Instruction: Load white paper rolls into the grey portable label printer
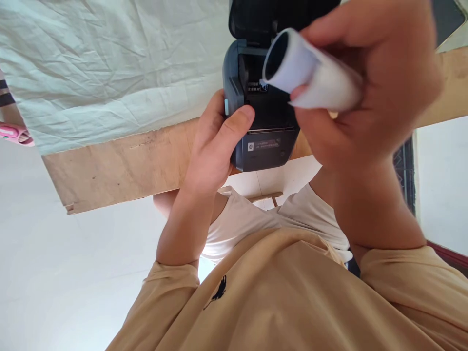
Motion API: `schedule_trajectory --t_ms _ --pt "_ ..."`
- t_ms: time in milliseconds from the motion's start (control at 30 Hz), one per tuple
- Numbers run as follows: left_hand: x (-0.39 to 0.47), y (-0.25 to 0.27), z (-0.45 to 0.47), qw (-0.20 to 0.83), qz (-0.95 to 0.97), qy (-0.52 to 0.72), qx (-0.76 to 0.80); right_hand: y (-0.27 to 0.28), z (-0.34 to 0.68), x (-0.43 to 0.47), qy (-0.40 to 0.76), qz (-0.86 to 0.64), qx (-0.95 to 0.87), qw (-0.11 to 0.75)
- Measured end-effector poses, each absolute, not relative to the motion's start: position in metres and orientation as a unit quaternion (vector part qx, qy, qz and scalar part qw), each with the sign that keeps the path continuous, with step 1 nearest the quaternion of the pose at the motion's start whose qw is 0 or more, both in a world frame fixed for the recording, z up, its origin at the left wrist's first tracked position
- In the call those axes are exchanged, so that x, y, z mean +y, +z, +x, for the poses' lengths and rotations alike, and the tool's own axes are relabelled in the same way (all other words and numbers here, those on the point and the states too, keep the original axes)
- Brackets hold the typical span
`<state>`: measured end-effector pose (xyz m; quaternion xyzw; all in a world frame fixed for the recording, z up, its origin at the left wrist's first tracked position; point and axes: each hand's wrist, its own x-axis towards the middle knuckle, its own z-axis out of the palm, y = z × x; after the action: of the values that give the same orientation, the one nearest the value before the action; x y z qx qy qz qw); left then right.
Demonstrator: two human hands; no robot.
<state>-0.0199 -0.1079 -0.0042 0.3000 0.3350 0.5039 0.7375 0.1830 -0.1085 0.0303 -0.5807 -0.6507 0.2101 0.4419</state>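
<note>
A dark label printer (268, 151) has its black lid (252, 22) swung up, so its black inner bay shows. My left hand (215, 141) grips the printer's left side, the thumb over the rim of the bay. In my right hand (380, 83) is a white paper roll (325, 83), held tilted above the bay's right part with its hollow end toward the printer. A loose paper edge sticks out beneath the roll near my fingers. The roll hides part of the bay and of the lid's hinge.
A wrinkled pale cloth (109, 63) covers most of the wooden table (120, 165), whose bare front edge runs below the printer. A dark flat object (448, 24) lies at the upper right. Something pink (16, 132) shows at the far left, beyond the table.
</note>
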Motion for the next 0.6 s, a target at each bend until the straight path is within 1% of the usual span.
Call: schedule_trajectory --t_ms 67,100,233,400,533,600 --pt "-0.109 -0.002 -0.018 0.729 0.294 0.509 0.351 0.026 0.18 -0.101 0.158 -0.531 -0.726 0.408" --pt "-0.11 0.0 -0.017 0.719 0.289 0.518 0.361 0.023 0.179 -0.098 0.134 -0.507 -0.749 0.405" --pt "-0.109 0.003 -0.019 0.73 0.303 0.5 0.356 0.014 0.177 -0.097 0.05 -0.435 -0.779 0.449" --pt "-0.102 0.005 -0.023 0.724 0.337 0.469 0.377 0.012 0.176 -0.096 0.057 -0.43 -0.791 0.432" --pt "-0.101 0.008 -0.021 0.704 0.334 0.48 0.402 0.006 0.177 -0.091 0.035 -0.428 -0.786 0.445" --pt "-0.1 0.009 -0.023 0.717 0.33 0.457 0.411 0.0 0.177 -0.09 0.02 -0.411 -0.786 0.461"
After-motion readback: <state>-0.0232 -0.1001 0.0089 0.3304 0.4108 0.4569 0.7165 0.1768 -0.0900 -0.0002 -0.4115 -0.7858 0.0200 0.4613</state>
